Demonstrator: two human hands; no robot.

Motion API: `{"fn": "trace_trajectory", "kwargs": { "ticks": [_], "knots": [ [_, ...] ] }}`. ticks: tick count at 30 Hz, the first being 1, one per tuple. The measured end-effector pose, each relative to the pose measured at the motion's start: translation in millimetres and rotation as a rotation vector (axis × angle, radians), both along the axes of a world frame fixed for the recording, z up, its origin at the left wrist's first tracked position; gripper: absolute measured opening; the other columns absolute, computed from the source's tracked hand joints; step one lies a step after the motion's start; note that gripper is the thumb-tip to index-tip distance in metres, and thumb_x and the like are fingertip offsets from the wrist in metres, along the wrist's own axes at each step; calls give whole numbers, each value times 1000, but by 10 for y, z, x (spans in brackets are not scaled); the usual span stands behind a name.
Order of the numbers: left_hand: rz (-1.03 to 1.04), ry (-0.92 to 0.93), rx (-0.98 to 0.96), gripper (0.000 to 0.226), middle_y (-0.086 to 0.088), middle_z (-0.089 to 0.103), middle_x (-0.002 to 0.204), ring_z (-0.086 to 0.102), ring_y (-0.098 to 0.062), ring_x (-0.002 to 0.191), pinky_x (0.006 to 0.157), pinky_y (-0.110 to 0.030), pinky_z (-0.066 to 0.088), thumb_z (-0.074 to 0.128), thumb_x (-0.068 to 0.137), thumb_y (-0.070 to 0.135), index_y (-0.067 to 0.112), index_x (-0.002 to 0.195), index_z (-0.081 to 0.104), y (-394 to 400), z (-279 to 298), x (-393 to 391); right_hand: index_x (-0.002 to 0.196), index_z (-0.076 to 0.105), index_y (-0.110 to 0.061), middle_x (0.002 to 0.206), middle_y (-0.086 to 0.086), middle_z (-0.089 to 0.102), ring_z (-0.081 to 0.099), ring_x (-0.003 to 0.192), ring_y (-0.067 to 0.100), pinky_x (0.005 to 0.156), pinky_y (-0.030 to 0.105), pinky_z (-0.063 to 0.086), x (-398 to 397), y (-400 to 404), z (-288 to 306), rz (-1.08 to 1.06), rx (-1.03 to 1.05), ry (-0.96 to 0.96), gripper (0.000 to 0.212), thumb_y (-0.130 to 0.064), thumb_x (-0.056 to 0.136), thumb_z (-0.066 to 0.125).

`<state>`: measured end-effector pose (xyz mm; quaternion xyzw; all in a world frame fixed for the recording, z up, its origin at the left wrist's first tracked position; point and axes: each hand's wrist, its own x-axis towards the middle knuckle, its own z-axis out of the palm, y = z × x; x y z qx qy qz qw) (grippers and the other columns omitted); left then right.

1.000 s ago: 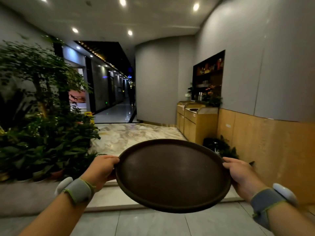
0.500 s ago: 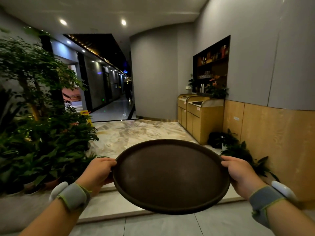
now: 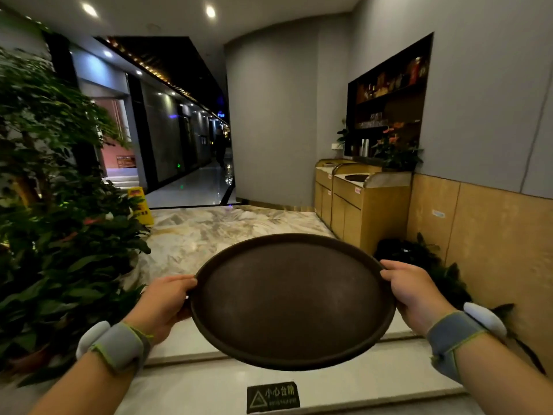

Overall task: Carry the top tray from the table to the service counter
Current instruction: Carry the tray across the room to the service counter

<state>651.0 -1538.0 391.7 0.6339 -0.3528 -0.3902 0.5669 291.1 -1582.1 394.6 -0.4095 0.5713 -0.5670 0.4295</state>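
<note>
A round dark brown tray (image 3: 291, 301) is held level in front of me at waist height, with nothing on it. My left hand (image 3: 163, 304) grips its left rim, thumb on top. Its right rim is clasped the same way by my right hand (image 3: 414, 293). Both wrists wear grey bands with white pods. The wooden service counter (image 3: 363, 202) stands ahead on the right against the wall, with a dark round thing lying on its top.
A step (image 3: 269, 369) with a dark warning sign (image 3: 273, 396) lies just below the tray, leading up to a marble floor (image 3: 221, 232). Dense potted plants (image 3: 54, 223) fill the left side. A yellow floor sign (image 3: 140, 205) stands by them. A low plant (image 3: 419, 259) sits right of the tray.
The view has advanced: the counter, step and plants are closer, and the warning sign on the step has come into sight. Both hands keep the same hold on the tray.
</note>
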Motion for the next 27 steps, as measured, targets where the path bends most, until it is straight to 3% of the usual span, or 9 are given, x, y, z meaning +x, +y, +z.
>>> {"fn": "trace_trajectory", "kwargs": {
  "ticks": [3,8,10,13,19,24,27],
  "knots": [
    [18,15,-5,24,-22,67,98,61,-34,80,63,-38,52,47,95,6,0,101,69,-631,-15,89,135,55,-9,118,13,61,60,93,28,66,35,49,52,-692,-19,8,19,-16,40,-4,97,45],
    [14,24,-25,21,-18,67,90,62,-29,75,61,-36,53,48,94,4,2,93,68,-2014,-84,336,133,56,-9,106,8,60,57,82,21,60,33,48,335,-2000,-37,16,29,-2,38,-4,98,42],
    [9,36,-40,21,-19,68,91,62,-30,75,62,-36,53,48,93,4,2,92,69,-2388,-96,386,133,57,-7,102,7,61,57,82,21,66,34,49,438,-2312,-52,12,23,-8,38,-2,98,42],
    [-26,22,-48,21,-18,67,89,61,-29,73,61,-35,52,49,93,4,2,91,69,-3392,-27,584,135,55,-5,114,13,63,60,95,29,76,37,50,639,-3195,-6,-34,44,-11,40,-1,97,43],
    [-101,26,-80,25,-19,69,88,62,-32,75,63,-36,52,47,93,2,3,86,70,-5123,188,739,132,56,-2,83,0,57,53,73,17,59,28,45,827,-4664,165,-75,32,-42,38,2,98,38],
    [-127,33,-74,23,-18,69,84,62,-32,73,61,-35,51,48,93,3,3,88,70,-6617,243,783,135,54,-7,86,-2,57,53,76,16,57,28,44,848,-6141,242,-106,19,-40,38,-4,101,38],
    [-120,22,-76,23,-17,67,83,61,-31,72,59,-35,49,46,94,3,2,86,68,-7405,348,736,127,60,-9,93,8,65,61,85,25,61,34,50,865,-6937,305,-95,25,-6,35,-5,100,39]
  ]
}}
